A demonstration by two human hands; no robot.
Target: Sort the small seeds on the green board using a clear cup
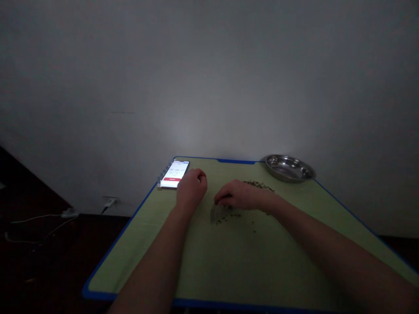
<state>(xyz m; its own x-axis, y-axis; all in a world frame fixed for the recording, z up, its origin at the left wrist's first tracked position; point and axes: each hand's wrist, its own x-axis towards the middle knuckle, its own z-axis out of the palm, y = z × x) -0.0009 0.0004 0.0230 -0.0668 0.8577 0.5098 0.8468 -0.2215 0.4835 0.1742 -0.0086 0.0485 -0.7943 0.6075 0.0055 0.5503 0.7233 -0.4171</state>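
My left hand (193, 185) is curled closed over the table, just right of the phone; whatever its fingers may hold is hidden. To its right, my right hand (237, 194) bends down with the fingers pinched together. Under those fingertips a clear, curved object (214, 213), perhaps a shallow plastic dish, shows only its left edge. Small dark bits like seeds (258, 186) lie in a patch behind my right wrist. More of these dark bits (234, 215) are strewn in front of the hand. What the right fingers pinch is too small to make out.
A pale green table (216, 266) with a blue rim stands against a grey wall. On its far right corner sits a shiny oval metal bowl (290, 168). The lit phone (173, 174) lies at the far left edge. White cables (55, 218) run along the floor at left.
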